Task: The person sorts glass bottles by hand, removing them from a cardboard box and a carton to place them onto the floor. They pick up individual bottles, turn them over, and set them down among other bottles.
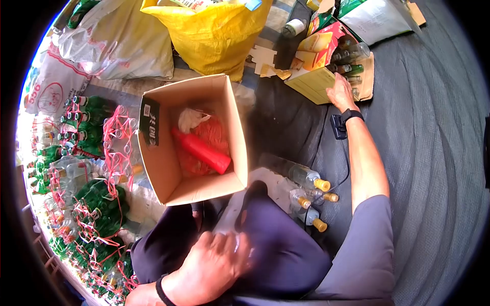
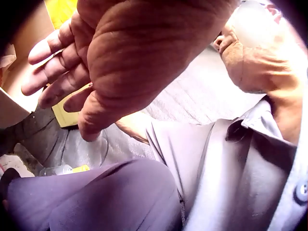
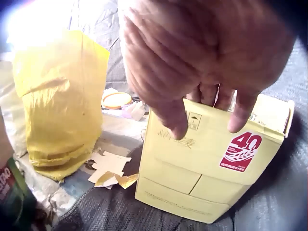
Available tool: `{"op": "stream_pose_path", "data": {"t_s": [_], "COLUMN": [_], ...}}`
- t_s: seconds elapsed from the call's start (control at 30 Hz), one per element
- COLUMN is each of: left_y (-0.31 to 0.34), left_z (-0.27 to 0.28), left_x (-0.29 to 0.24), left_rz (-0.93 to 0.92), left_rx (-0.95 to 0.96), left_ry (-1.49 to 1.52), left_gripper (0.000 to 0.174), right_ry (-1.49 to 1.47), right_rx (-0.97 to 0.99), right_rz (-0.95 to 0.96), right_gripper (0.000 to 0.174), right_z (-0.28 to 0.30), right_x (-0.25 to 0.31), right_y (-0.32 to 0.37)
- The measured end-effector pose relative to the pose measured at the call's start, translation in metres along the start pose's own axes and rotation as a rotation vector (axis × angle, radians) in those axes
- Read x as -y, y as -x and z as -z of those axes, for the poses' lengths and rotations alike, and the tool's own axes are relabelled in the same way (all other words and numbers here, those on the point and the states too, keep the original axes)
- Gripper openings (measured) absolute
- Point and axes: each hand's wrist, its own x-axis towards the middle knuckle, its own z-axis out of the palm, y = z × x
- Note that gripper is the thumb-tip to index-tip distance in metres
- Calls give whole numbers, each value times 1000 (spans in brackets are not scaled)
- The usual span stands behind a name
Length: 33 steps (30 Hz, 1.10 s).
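My right hand (image 1: 341, 93) is at the near edge of a yellow carton (image 1: 312, 85) holding several glass bottles (image 1: 360, 50). In the right wrist view, the thumb (image 3: 179, 126) lies against the carton's outer wall while some fingers reach over the rim, their tips hidden inside. Above my lap, my left hand (image 1: 217, 261) holds nothing; its fingers (image 2: 53, 74) spread loosely in the left wrist view. In front of my knees stands an open cardboard box (image 1: 236, 127), with a red bottle (image 1: 201, 150) lying on red plastic inside.
Bundled green and clear bottles (image 1: 94, 132) tied with pink string fill the left side. A yellow sack (image 1: 209, 41) and a white sack (image 1: 122, 43) stand behind the box. Several clear bottles with yellow caps (image 1: 320, 184) lie by my right knee. Torn cardboard (image 1: 263, 58) lies near the carton.
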Motion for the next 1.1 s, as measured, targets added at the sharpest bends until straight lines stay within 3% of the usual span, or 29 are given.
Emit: {"op": "stream_pose_path", "data": {"t_s": [0.1, 0.2, 0.4, 0.5, 0.57, 0.67, 0.73, 0.77, 1.1], "left_y": [1, 5, 2, -1, 7, 5, 0, -2, -4], "left_z": [14, 12, 15, 12, 18, 19, 14, 11, 5], "left_x": [1, 3, 10, 13, 7, 4, 9, 10, -2], "left_rz": [53, 106, 91, 22, 80, 100, 67, 29, 5], "left_rx": [44, 72, 94, -12, 114, 141, 58, -23, -7], "left_ry": [39, 41, 27, 46, 10, 34, 31, 34, -40], "left_gripper": [45, 48, 49, 43, 50, 52, 48, 46, 41], "right_ry": [98, 69, -31, 14, 14, 1, 17, 9, 24], "right_rx": [14, 134, 104, 91, 103, 105, 129, 134, 163], "right_rz": [-21, -104, -133, -59, -23, 9, -12, -35, -5], "right_gripper": [33, 26, 24, 24, 22, 22, 21, 21, 21], "right_z": [-12, -15, -31, -35, -31, -24, -18, -16, 8], "right_x": [-9, -21, -28, -30, -24, -15, -5, 0, 45], "right_y": [-9, -24, -29, -18, -10, -2, 6, 12, 109]}}
